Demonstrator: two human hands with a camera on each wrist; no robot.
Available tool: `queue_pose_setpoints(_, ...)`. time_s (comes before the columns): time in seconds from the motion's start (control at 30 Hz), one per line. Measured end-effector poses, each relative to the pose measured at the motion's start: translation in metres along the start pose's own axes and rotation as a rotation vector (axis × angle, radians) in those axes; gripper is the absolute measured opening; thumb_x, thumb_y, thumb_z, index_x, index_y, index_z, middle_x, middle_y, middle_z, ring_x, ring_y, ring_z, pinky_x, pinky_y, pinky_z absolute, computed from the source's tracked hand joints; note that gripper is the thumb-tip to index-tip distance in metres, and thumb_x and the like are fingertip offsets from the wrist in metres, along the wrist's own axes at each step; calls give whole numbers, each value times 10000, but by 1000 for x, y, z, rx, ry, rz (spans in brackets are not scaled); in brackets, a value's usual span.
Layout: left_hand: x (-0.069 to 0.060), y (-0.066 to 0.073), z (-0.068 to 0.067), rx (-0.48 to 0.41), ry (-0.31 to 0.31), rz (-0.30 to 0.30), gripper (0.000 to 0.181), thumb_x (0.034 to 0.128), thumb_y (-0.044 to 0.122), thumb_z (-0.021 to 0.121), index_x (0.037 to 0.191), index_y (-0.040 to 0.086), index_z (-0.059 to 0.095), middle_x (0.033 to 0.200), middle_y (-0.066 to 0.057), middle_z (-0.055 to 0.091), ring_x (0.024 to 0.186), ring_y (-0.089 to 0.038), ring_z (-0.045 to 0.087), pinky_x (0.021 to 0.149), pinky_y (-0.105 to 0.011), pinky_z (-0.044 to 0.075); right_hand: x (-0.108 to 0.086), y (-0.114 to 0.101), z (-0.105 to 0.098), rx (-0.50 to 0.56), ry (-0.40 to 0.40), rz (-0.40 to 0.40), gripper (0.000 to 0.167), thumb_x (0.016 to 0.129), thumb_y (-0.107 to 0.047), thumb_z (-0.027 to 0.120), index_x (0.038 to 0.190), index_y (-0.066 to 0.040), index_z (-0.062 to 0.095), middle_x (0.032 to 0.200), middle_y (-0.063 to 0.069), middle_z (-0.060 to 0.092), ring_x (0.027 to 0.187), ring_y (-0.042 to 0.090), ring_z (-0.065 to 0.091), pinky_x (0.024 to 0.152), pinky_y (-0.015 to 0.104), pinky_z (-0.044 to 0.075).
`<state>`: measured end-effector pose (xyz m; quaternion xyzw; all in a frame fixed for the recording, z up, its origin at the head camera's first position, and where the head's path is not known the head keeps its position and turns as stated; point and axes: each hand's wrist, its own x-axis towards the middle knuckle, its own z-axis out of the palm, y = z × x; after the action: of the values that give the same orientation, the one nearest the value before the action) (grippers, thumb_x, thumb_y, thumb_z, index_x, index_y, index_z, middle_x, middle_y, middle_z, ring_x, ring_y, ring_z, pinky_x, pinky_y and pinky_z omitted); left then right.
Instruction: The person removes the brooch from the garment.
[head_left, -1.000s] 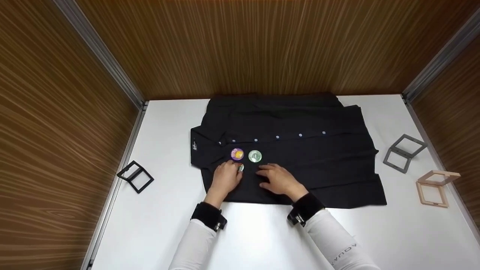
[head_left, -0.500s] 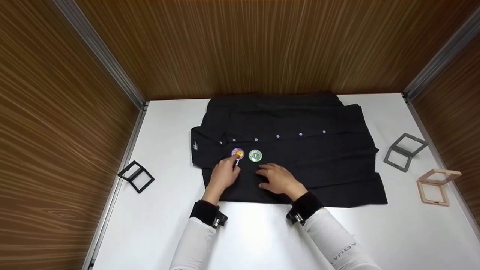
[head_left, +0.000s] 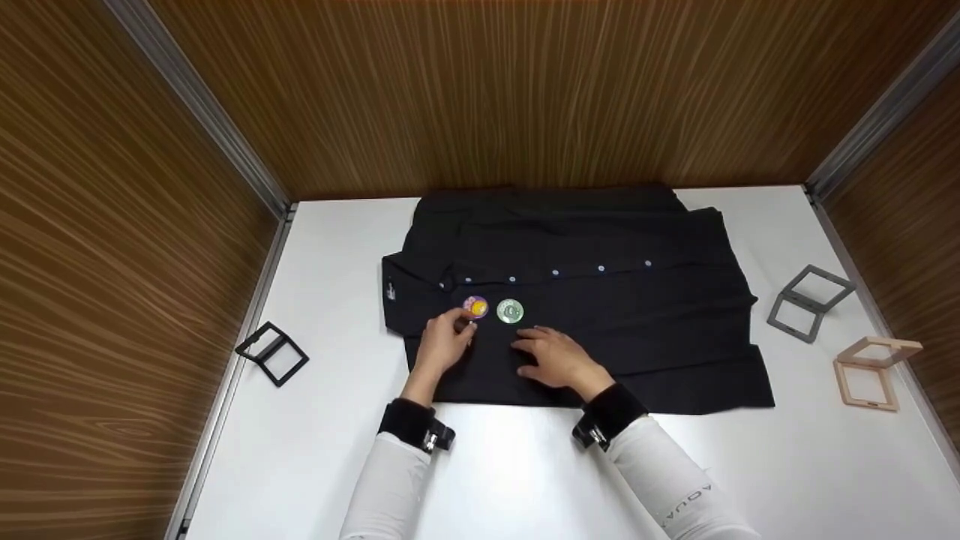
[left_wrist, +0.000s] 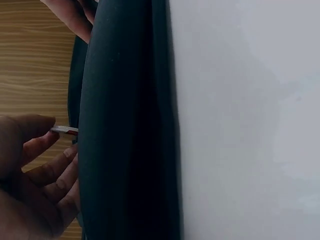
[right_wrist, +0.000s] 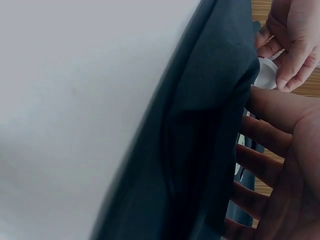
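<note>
A black button-up shirt (head_left: 600, 322) lies spread on the white table, collar to the left. My left hand (head_left: 442, 343) is over its upper front, pinching a small round badge (left_wrist: 65, 130) between thumb and finger. That badge stands nearly edge-on in the left wrist view; its white back (right_wrist: 266, 75) shows in the right wrist view. Just beyond those fingers lies a purple badge with a yellow figure (head_left: 475, 306), partly covered by the hand. Beside it on the cloth is a green badge (head_left: 510, 310). My right hand (head_left: 556, 360) rests on the shirt with spread fingers, gripping nothing.
A black hinged frame (head_left: 272, 354) stands at the left of the table (head_left: 337, 300). On the right are a grey hinged frame (head_left: 810, 304) and a beige one (head_left: 870, 373). Wood-grain panels (head_left: 480, 97) enclose the back and sides.
The left hand has lifted the third badge, which lay flat on the cloth below the purple one, and tipped it on edge. It has drawn slightly back left. The right hand stays put.
</note>
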<state>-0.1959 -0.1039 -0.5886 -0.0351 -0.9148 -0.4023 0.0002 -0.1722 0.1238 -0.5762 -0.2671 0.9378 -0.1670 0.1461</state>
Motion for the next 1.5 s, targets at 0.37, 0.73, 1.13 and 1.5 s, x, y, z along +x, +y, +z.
queue_pose_setpoints(0.37,1,3,4,144,52,-13,118,841,225,755,791,126,716,712,30,655,683,-196,630,654,-406,523,0,0,0,9,8,-2,455,904,-293,715,1302,-88,638,1453,130,479,1351,394,384,1100,535,319)
queue_pose_setpoints(0.73,2,19,24,429,60,5,370,771,477,805,766,129,677,794,-67,692,723,-310,681,611,-461,538,0,1,2,7,7,10,456,908,-295,709,1311,-94,632,1463,120,467,1360,378,375,1101,532,318)
queue_pose_setpoints(1.13,2,23,21,413,81,-1,215,774,268,743,739,73,661,781,-138,689,717,-371,674,619,-497,533,0,3,4,2,31,-2,454,904,-290,715,1307,-97,635,1461,111,472,1361,367,379,1111,513,311)
queue_pose_setpoints(1.5,0,8,-6,-191,-48,-177,229,851,38,645,1055,-64,671,797,-90,687,697,-243,688,650,-372,589,4,-4,3,12,74,6,419,921,-312,694,1277,-94,657,1409,125,522,1306,351,449,1052,540,376)
